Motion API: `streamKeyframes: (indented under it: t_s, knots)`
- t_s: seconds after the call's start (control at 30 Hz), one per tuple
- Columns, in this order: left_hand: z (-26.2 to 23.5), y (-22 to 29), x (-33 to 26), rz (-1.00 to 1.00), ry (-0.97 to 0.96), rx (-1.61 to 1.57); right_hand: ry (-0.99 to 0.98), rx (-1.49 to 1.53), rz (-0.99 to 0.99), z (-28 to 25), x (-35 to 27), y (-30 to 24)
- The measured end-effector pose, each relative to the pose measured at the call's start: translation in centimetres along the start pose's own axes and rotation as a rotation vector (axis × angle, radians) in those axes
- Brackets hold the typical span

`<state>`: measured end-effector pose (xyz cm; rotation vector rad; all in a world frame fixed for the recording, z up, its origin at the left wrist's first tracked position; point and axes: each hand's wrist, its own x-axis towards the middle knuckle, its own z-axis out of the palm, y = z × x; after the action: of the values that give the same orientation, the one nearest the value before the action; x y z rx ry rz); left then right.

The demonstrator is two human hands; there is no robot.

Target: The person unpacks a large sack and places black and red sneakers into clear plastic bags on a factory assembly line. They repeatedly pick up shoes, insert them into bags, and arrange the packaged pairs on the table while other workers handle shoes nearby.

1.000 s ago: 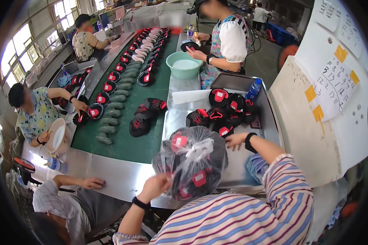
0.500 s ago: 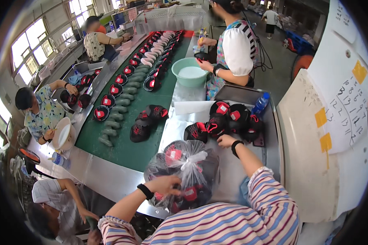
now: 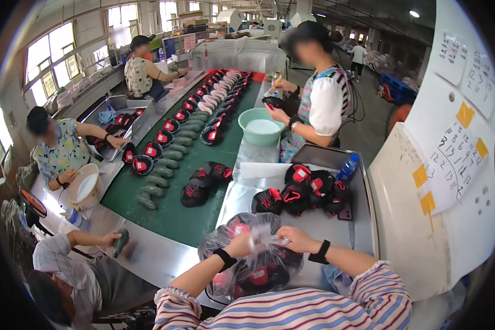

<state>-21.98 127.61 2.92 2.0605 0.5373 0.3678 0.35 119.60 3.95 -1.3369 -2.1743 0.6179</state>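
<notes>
A clear plastic bag (image 3: 261,265) stuffed with black and red shoe uppers stands on the metal table right in front of me. My left hand (image 3: 240,245) is closed on the gathered plastic at the bag's top. From the other side, my right hand (image 3: 298,240) pinches the same bunched neck. Just beyond, a pile of black shoe uppers (image 3: 296,199) with red linings and laces rests on the metal top, touched by neither hand.
Left of me runs a green conveyor belt (image 3: 203,224) with rows of uppers and green shoe lasts (image 3: 160,171). A blue-capped bottle (image 3: 347,167) stands behind the pile, a phone (image 3: 345,212) beside it. Co-workers flank the belt; one at lower left holds a green last (image 3: 121,242).
My right hand has left the upper pile and come to the bag's neck. My left hand has risen to it too. The lower-left co-worker's green last is now raised; another co-worker reaches to the belt.
</notes>
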Motion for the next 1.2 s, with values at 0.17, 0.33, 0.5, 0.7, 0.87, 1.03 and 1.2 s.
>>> streamKeyframes:
  t_s: [0.17, 0.33, 0.5, 0.7, 0.87, 1.03, 1.2]
  knots:
    - [-0.5, 0.7, -1.0, 0.106, 0.227, 0.002, 0.122, 0.292, 0.221, -3.1, 3.4, -6.1]
    - [-0.9, 4.0, -2.2, 0.320, 0.233, -0.019, -0.089, 0.247, 0.030, -6.7, 4.8, -9.4]
    - [-0.5, 2.4, -2.8, 0.269, 0.348, 0.214, -0.316, 0.041, 0.144, -7.8, 2.0, -6.2]
    - [-1.2, 1.7, -2.2, -0.093, 0.494, -0.392, -0.318, 0.011, -0.095, -12.0, 2.4, -7.8]
    - [-1.3, 2.0, -2.6, -0.084, 0.507, -0.158, -0.276, 0.156, 0.055, -14.4, 0.3, -10.0]
    - [-2.3, 4.2, -2.4, -0.353, 0.138, -0.266, -0.033, 0.479, 0.334, -14.8, -0.5, -8.5]
    - [-1.4, 6.7, -1.4, -0.073, 0.159, 0.032, 0.001, 0.557, 0.121, -12.5, 1.5, -8.2]
